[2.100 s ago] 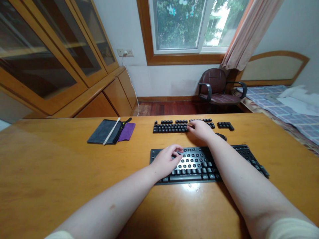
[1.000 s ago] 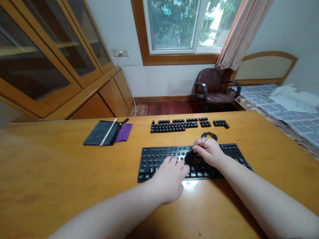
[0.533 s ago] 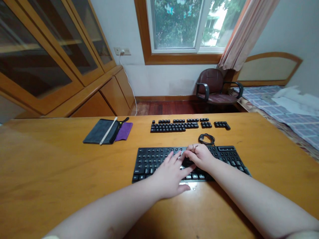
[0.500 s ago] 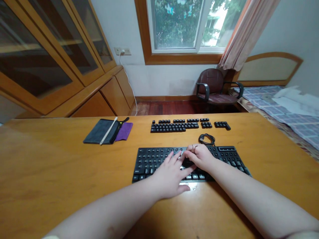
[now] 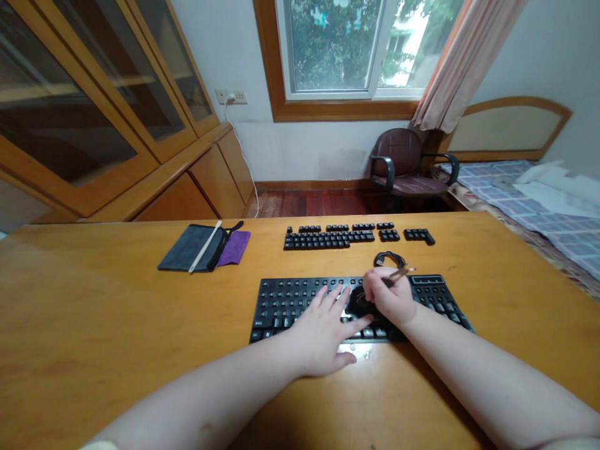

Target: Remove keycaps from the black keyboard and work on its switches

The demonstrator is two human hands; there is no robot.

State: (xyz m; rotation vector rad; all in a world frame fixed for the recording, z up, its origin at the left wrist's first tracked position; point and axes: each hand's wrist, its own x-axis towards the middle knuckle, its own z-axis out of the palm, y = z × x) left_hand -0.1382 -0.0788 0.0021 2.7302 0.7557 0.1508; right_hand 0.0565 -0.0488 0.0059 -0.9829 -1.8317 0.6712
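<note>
A black keyboard (image 5: 285, 303) lies on the wooden desk, many of its key positions showing without caps. My left hand (image 5: 323, 334) rests over its middle, fingers spread, with the thumb beyond the front edge. Closed in a grip, my right hand (image 5: 389, 294) is above the keyboard, just right of the left fingers. From its upper side sticks out a slim tool (image 5: 403, 272) with a thin brownish end. Fine thin lines show below the fingers against a dark patch; the tool's working end is too small to make out. Removed black keycaps (image 5: 323, 239) sit in rows behind the keyboard.
A coiled USB cable (image 5: 389, 259) lies behind the keyboard. At the left are a dark grey pouch (image 5: 180, 250), a pale flat stick (image 5: 205, 247) and a purple cloth (image 5: 235, 248). More keycaps (image 5: 419, 235) stand farther right. Beyond the desk is a chair (image 5: 398, 156).
My right hand has turned and shifted slightly right, away from the left fingertips, so the tool's brownish end now points up to the right. My left hand stays almost in place.
</note>
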